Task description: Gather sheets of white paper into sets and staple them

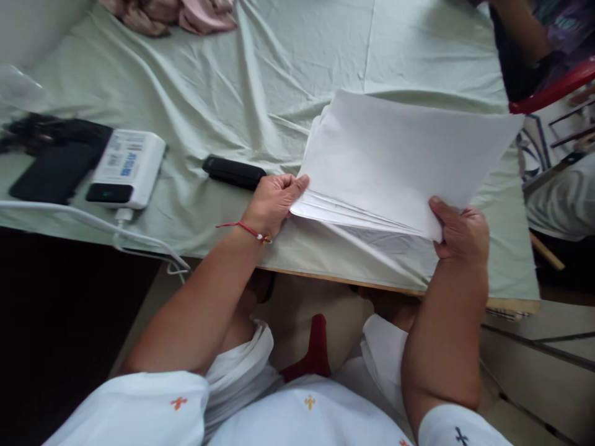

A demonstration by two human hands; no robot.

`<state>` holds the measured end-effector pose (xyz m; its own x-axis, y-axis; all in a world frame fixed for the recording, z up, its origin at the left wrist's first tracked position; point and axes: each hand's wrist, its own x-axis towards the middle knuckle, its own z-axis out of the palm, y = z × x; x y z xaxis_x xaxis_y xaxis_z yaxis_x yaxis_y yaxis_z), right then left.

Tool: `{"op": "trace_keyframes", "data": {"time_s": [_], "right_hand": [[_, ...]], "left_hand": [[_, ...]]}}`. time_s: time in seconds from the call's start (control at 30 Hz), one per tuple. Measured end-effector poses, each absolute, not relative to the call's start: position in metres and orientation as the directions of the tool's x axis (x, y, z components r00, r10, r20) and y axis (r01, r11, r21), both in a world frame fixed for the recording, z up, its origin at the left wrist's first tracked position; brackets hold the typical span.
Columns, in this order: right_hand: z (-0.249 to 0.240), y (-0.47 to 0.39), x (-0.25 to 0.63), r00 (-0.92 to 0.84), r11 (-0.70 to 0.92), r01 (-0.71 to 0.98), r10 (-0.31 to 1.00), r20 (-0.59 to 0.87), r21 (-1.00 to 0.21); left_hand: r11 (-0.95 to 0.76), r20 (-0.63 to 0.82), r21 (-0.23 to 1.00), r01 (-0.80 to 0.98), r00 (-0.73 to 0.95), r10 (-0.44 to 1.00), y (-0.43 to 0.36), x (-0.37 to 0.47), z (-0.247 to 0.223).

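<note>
Taking the stack of white paper sheets (400,161) as the dial's centre, a flat black item (51,172) and a white power bank (134,164) lie at nine o'clock on the pale green tablecloth (307,49), a bunched pink cloth (204,13) at ten. A black oblong object (235,171) sits nearer, also at nine, just beside the left hand (274,201). That hand, at eight o'clock, pinches the stack's near left corner, thumb on top. The sheets spread right from it — their near edges slightly fanned — to the right hand (462,232) at between four and five, which grasps the near right corner, thumb again uppermost. The stack thus lies between both grips, mostly beyond them — its far edge's contact with the cloth I cannot tell. Another person's arm (523,28) shows between one and two.
</note>
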<state>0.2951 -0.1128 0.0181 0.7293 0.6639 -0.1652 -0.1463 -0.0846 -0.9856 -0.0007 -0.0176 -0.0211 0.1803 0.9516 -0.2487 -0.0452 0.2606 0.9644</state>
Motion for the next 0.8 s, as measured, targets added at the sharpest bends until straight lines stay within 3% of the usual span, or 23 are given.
{"op": "trace_keyframes", "data": {"time_s": [0.43,0.8], "right_hand": [[0.0105,-0.1105,0.2993,0.721,-0.035,-0.092,0.687,-0.09,-0.995],[0.0106,-0.1086,0.2959,0.701,0.012,-0.098,0.711,-0.061,-0.995]], "left_hand": [[0.299,-0.271,0.946,-0.127,0.197,0.942,-0.0146,-0.0011,-0.0257],[0.313,-0.293,0.947,-0.071,0.21,0.933,-0.0144,-0.0048,-0.0264]]}}
